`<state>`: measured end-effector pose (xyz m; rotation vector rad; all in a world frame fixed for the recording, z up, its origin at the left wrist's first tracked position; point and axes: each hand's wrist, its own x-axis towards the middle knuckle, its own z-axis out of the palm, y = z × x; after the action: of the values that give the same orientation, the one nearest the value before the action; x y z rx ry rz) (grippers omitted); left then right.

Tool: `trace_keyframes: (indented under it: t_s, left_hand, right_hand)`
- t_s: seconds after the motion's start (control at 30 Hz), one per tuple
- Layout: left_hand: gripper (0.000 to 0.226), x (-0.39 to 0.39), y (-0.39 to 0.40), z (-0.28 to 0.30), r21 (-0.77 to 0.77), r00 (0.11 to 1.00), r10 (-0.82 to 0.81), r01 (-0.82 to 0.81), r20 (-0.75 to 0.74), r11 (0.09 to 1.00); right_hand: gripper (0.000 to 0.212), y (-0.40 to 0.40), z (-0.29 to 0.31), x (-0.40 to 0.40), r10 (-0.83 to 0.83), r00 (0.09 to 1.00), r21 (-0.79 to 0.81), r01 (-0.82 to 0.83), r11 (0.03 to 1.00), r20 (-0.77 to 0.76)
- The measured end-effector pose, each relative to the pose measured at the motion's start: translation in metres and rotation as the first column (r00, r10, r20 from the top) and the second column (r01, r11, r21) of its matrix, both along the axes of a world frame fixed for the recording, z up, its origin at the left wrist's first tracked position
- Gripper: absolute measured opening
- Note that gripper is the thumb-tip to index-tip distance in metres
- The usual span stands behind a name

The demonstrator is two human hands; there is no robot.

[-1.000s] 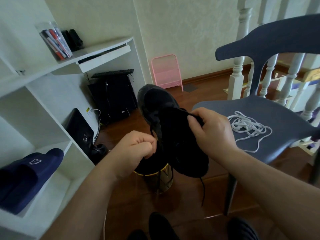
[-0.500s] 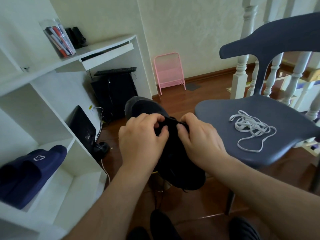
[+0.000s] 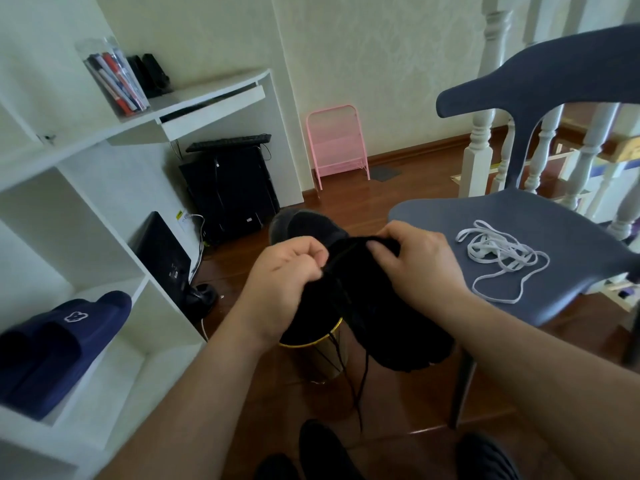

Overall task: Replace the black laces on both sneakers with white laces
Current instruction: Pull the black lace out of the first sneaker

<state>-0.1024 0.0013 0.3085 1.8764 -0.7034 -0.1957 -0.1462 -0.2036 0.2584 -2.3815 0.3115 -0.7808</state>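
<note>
Two hands hold the black sneaker (image 3: 391, 323) up. L hand (image 3: 280, 282) now pinches the black lace (image 3: 337, 268) and has tugged it looser; R hand (image 3: 419, 268) grips the shoe. White laces (image 3: 498, 258) wait on the chair (image 3: 540, 216), not used yet.

Both forearms bare, no sleeves in view. Left hand (image 3: 280, 282) and right hand (image 3: 419, 268) ungloved, no rings or watch visible. Dark footwear (image 3: 485, 459) at bottom edge, details unclear.
</note>
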Motion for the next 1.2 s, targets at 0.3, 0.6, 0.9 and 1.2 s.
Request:
trace_keyframes:
  t_s: [0.3,0.6,0.9,1.2]
  left_hand:
    - [0.028,0.001,-0.017,-0.011,0.230,0.844,0.295,-0.427,0.448,0.875]
    - [0.022,-0.002,-0.012,-0.004,-0.095,0.988,0.025,-0.011,0.150,0.995]
    - [0.034,0.001,-0.015,-0.012,0.120,0.825,0.242,-0.347,0.510,0.930]
    - [0.026,-0.003,-0.030,-0.011,0.151,0.732,0.328,-0.505,0.597,0.850]
  right_hand:
    - [0.015,0.026,0.005,-0.007,0.064,0.979,-0.234,-0.017,0.972,0.194]
    - [0.017,0.006,0.005,-0.001,-0.001,0.994,-0.054,0.007,0.999,0.111]
    - [0.019,0.004,0.006,-0.004,-0.019,0.993,-0.051,0.025,0.998,0.118]
    - [0.015,0.031,0.004,-0.010,0.093,0.968,-0.196,-0.047,0.980,0.232]
